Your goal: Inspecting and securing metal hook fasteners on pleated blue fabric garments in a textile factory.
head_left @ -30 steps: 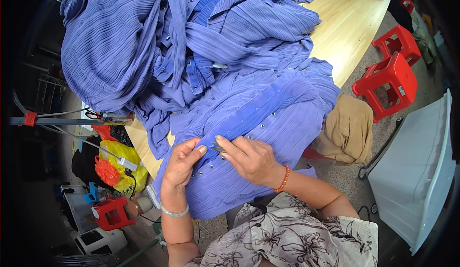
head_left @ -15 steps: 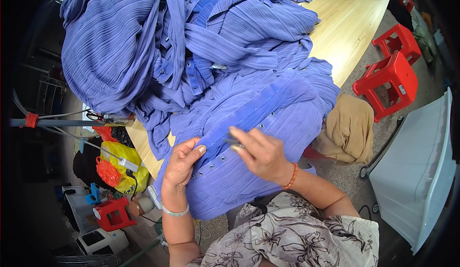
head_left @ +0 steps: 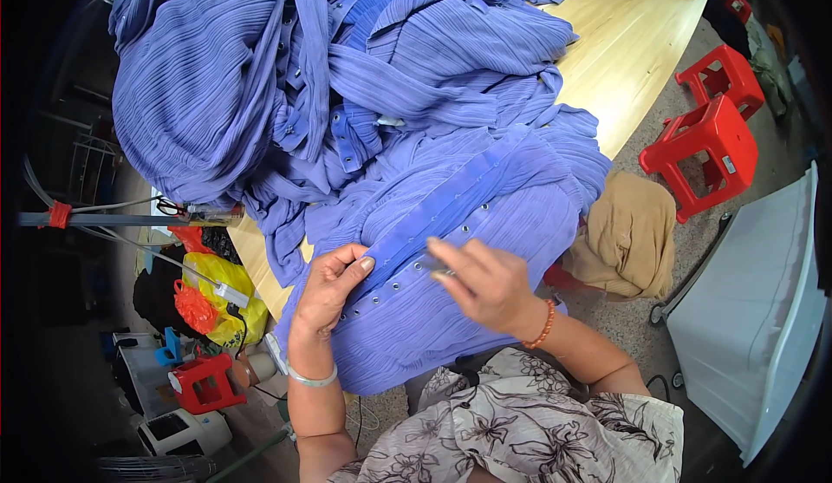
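A blue-violet ribbed garment (head_left: pixel 511 240) lies at the table's near edge, hanging toward my lap. Along it runs a smooth, darker placket band (head_left: pixel 425 214), with a row of metal eyelets on the ribbed cloth beside it. My left hand (head_left: pixel 329 288) is closed on the near end of this band, thumb on top. Just above the cloth, to the right of the band, is my right hand (head_left: pixel 492 288), fingers pinched and partly blurred. A small grey metal tool (head_left: pixel 444 270) shows at its fingertips; its exact kind is smeared by motion.
A large heap of similar garments (head_left: pixel 208 84) covers the far left of the wooden table (head_left: pixel 628 49). Red stools (head_left: pixel 715 149), a tan cloth bundle (head_left: pixel 637 236) and a white wheeled bin (head_left: pixel 745 310) stand right. At left are a metal bar (head_left: pixel 113 221) and yellow bag (head_left: pixel 221 283).
My right hand has moved slightly right and down, away from the band. The eyelet row has shifted a little up and left. My left hand keeps its hold in nearly the same place.
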The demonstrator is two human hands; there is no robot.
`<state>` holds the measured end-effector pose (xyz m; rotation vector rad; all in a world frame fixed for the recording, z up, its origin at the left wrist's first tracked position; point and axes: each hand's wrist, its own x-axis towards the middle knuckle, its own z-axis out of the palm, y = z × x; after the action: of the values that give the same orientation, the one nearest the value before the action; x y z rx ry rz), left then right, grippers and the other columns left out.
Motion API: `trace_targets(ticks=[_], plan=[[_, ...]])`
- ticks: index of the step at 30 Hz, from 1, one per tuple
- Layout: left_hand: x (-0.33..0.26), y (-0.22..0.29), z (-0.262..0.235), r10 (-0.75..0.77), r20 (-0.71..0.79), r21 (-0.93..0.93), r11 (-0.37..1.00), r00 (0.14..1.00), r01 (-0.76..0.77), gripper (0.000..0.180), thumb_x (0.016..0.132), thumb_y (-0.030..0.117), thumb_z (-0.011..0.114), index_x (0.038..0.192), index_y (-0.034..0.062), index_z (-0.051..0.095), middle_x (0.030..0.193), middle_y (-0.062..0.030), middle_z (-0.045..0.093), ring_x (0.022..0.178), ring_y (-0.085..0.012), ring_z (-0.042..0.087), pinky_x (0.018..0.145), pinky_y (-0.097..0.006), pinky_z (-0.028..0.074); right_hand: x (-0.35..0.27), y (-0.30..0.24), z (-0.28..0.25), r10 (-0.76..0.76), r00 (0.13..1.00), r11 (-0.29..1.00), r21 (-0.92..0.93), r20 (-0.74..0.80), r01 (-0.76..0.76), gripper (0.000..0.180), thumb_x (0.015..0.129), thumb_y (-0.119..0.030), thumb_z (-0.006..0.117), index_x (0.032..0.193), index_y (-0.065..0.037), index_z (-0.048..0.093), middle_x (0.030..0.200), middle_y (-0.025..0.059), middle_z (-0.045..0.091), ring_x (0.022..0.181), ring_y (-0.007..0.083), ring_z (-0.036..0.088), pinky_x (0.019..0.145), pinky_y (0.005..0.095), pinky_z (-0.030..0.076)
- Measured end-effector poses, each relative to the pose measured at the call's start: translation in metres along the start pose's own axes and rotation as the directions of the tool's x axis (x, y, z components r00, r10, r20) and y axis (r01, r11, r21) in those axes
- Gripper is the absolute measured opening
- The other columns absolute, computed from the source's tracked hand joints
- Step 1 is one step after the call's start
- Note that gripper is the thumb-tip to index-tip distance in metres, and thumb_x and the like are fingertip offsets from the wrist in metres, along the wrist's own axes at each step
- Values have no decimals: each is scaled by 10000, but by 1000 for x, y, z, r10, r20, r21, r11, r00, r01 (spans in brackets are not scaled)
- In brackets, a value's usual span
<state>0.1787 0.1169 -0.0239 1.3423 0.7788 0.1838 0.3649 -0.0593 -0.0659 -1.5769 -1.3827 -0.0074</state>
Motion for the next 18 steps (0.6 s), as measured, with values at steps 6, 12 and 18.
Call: trace_targets(ticks=[6,12,18], plan=[[5,2,5,21,27,-24,999,999,-20,160,989,104,573,1019,-9,682,949,-1,682,859,-53,582,812,-217,451,3,-13,28,-118,987,989,-73,109,126,449,861,-215,724,1288,-105,636,779,15,501,599,163,572,537,320,472],[0,-3,0,17,1,-69,998,1000,-16,167,983,120,584,1034,-8,679,953,-1,683,856,-52,578,818,-220,446,-12,-16,30,-236,877,971,143,419,193,352,910,-252,665,1237,-125,639,794,54,519,624,219,619,530,356,510],[3,-3,1,-10,-3,-54,998,1000,10,157,979,124,593,1022,0,679,936,16,672,848,-45,560,811,-210,427,-2,-20,16,-136,934,973,221,331,63,399,914,-238,667,1271,-73,605,871,93,566,648,230,649,546,374,526]])
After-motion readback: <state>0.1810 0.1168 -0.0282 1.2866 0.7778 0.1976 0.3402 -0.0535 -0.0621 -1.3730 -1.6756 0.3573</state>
